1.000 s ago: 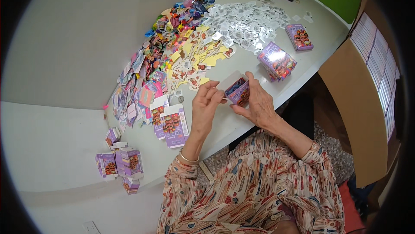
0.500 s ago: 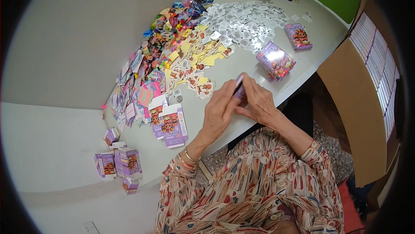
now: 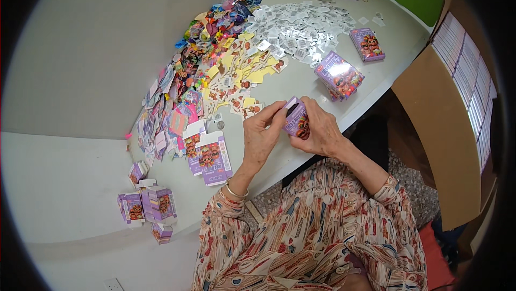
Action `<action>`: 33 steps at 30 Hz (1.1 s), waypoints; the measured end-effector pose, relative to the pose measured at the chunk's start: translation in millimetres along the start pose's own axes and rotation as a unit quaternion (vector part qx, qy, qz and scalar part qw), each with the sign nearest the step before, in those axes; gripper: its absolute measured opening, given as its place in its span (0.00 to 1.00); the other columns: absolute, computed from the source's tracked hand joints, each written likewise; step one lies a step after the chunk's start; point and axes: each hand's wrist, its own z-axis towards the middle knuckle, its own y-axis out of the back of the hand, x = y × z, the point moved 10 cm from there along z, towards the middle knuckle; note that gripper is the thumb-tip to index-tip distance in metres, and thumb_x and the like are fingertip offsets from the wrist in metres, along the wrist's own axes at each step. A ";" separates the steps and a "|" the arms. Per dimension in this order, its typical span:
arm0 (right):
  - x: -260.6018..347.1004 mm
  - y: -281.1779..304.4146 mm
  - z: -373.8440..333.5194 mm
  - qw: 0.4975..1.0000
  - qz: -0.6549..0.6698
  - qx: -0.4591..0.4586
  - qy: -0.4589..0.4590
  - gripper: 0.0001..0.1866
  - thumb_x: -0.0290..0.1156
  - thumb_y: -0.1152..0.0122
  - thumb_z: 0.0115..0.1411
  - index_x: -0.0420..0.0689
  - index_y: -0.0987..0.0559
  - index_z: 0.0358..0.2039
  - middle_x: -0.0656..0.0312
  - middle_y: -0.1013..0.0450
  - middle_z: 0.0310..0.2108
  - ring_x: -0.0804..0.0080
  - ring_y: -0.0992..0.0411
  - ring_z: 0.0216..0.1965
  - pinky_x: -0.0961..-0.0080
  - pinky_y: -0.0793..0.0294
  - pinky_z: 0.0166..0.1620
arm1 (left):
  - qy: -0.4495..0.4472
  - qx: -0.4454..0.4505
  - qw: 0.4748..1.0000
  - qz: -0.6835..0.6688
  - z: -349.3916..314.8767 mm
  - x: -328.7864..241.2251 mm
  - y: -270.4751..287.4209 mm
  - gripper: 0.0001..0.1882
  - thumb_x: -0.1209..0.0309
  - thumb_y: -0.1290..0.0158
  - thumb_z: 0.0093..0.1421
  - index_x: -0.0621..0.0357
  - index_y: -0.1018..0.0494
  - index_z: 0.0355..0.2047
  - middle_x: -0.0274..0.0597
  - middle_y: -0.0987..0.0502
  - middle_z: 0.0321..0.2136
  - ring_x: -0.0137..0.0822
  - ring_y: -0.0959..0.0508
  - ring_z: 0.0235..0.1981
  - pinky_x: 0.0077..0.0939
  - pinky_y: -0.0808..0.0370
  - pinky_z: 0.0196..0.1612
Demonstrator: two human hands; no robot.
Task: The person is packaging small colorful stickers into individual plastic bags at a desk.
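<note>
A small purple carton [image 3: 297, 124] with a cartoon picture stands tilted between my hands, just above the table's front edge. My right hand [image 3: 323, 133] wraps round its right side, thumb below. At the carton's top left, my left hand [image 3: 260, 139] pinches the end flap between thumb and fingers; a dark opening shows beside that flap. Nearest on the left lie flat, unfolded purple cartons [image 3: 213, 163], overlapping. To the right is a stack of closed purple cartons [image 3: 341, 75], with another purple carton [image 3: 367, 44] lying behind it.
Small white printed labels [image 3: 301, 29] form a wide heap at the back. Beside them spread yellow-and-white picture cards [image 3: 239, 70], then colourful packets and trinkets [image 3: 188, 65]. More purple cartons [image 3: 157, 203] sit at the far left edge. A brown cardboard box [image 3: 438, 130] stands right, beside the table.
The carton has turned so its picture side and dark opening show. My left hand has shifted from lying along the carton to pinching its flap.
</note>
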 end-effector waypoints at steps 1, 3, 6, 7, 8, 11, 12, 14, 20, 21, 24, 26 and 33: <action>1.2 -0.6 -0.5 1.000 -0.002 0.002 0.004 0.42 0.36 0.31 0.38 0.35 0.39 0.53 0.47 0.32 0.41 0.48 0.28 0.37 0.62 0.25 0.36 | 0.000 0.000 1.000 0.000 -1.0 0.9 0.1 0.13 0.74 0.45 0.59 0.64 0.24 0.45 0.38 0.20 0.30 0.22 0.23 0.31 0.19 0.26 0.37; 0.0 -1.7 -0.9 1.000 -0.007 0.009 -0.002 0.42 0.36 0.32 0.39 0.35 0.39 0.53 0.47 0.32 0.41 0.48 0.28 0.37 0.62 0.25 0.36 | -0.026 -0.006 0.996 0.080 -4.0 -1.9 0.0 0.13 0.76 0.47 0.59 0.65 0.24 0.45 0.43 0.19 0.31 0.26 0.22 0.30 0.19 0.26 0.36; -1.0 -2.3 -1.4 1.000 -0.009 0.020 -0.010 0.42 0.36 0.32 0.39 0.34 0.40 0.54 0.46 0.32 0.41 0.47 0.28 0.38 0.62 0.25 0.37 | -0.131 0.010 0.973 0.190 -15.3 -27.9 -10.5 0.15 0.79 0.50 0.59 0.66 0.27 0.47 0.53 0.20 0.37 0.38 0.19 0.34 0.25 0.24 0.38; -1.3 -2.2 -1.6 1.000 -0.004 0.024 -0.014 0.42 0.36 0.32 0.39 0.34 0.40 0.54 0.46 0.32 0.41 0.47 0.28 0.38 0.61 0.25 0.37 | -0.133 0.012 0.973 0.190 -17.7 -29.1 -13.1 0.15 0.79 0.50 0.59 0.66 0.27 0.47 0.53 0.20 0.37 0.38 0.19 0.34 0.25 0.24 0.38; -1.8 -1.4 -2.2 1.000 -0.007 0.022 -0.016 0.42 0.36 0.32 0.39 0.34 0.40 0.54 0.46 0.32 0.41 0.47 0.28 0.38 0.61 0.25 0.37 | -0.167 0.008 0.962 0.215 -22.2 -35.0 -18.1 0.16 0.80 0.51 0.58 0.67 0.28 0.48 0.56 0.22 0.40 0.44 0.20 0.38 0.29 0.24 0.41; -3.8 1.9 -4.5 0.999 0.002 0.020 -0.032 0.43 0.37 0.31 0.40 0.34 0.41 0.54 0.45 0.32 0.41 0.46 0.28 0.39 0.61 0.25 0.37 | -0.218 0.003 0.940 0.263 -36.4 -37.3 -28.0 0.19 0.82 0.52 0.57 0.68 0.31 0.50 0.60 0.26 0.46 0.54 0.23 0.45 0.37 0.26 0.47; -3.7 -0.8 -6.3 0.999 0.018 0.017 -0.029 0.43 0.38 0.31 0.40 0.34 0.41 0.54 0.45 0.32 0.40 0.46 0.28 0.39 0.60 0.25 0.37 | -0.232 -0.008 0.928 0.293 -40.0 -36.4 -30.4 0.20 0.83 0.52 0.56 0.69 0.32 0.51 0.60 0.27 0.48 0.56 0.25 0.49 0.40 0.27 0.50; -4.2 0.0 -8.1 0.999 0.021 0.006 -0.029 0.44 0.38 0.30 0.41 0.34 0.42 0.54 0.44 0.32 0.40 0.46 0.28 0.39 0.60 0.26 0.37 | -0.255 -0.001 0.920 0.298 -46.4 -37.3 -36.3 0.21 0.84 0.51 0.55 0.70 0.32 0.51 0.61 0.28 0.49 0.56 0.26 0.50 0.40 0.28 0.52; 0.1 6.1 -11.0 0.999 0.000 0.033 -0.041 0.42 0.41 0.34 0.44 0.33 0.42 0.54 0.44 0.34 0.40 0.47 0.28 0.38 0.57 0.26 0.36 | -0.202 0.002 0.933 0.298 -46.0 -35.9 -37.4 0.21 0.83 0.54 0.59 0.68 0.34 0.54 0.56 0.27 0.51 0.50 0.26 0.53 0.34 0.30 0.54; 4.8 13.2 -8.4 0.999 -0.012 0.026 -0.034 0.42 0.41 0.34 0.44 0.33 0.42 0.54 0.44 0.34 0.40 0.47 0.28 0.38 0.56 0.26 0.35 | -0.167 0.003 0.960 0.226 -41.1 -37.5 -32.5 0.23 0.82 0.54 0.60 0.67 0.38 0.57 0.55 0.28 0.52 0.47 0.29 0.55 0.33 0.33 0.56; 20.4 59.6 8.7 0.997 -0.036 -0.065 0.008 0.41 0.39 0.33 0.42 0.35 0.40 0.53 0.44 0.34 0.42 0.47 0.29 0.41 0.59 0.26 0.40 | -0.113 0.035 0.988 0.098 -28.2 -43.3 -26.6 0.29 0.78 0.53 0.63 0.64 0.49 0.63 0.51 0.32 0.57 0.39 0.36 0.62 0.30 0.43 0.62; 9.7 107.2 30.7 0.986 -0.087 -0.143 0.010 0.40 0.39 0.32 0.42 0.36 0.39 0.53 0.45 0.33 0.43 0.48 0.29 0.41 0.62 0.27 0.42 | -0.184 -0.033 0.982 0.031 -22.7 -61.9 -12.0 0.30 0.77 0.52 0.63 0.66 0.50 0.62 0.53 0.34 0.58 0.42 0.37 0.62 0.35 0.47 0.65; -140.6 174.8 82.3 0.933 -0.269 -0.137 -0.197 0.39 0.44 0.35 0.44 0.36 0.36 0.53 0.47 0.33 0.46 0.49 0.33 0.46 0.58 0.31 0.47 | -0.066 0.031 0.994 0.084 -22.1 -9.8 -5.2 0.20 0.75 0.50 0.63 0.65 0.35 0.55 0.45 0.29 0.53 0.34 0.31 0.57 0.29 0.38 0.60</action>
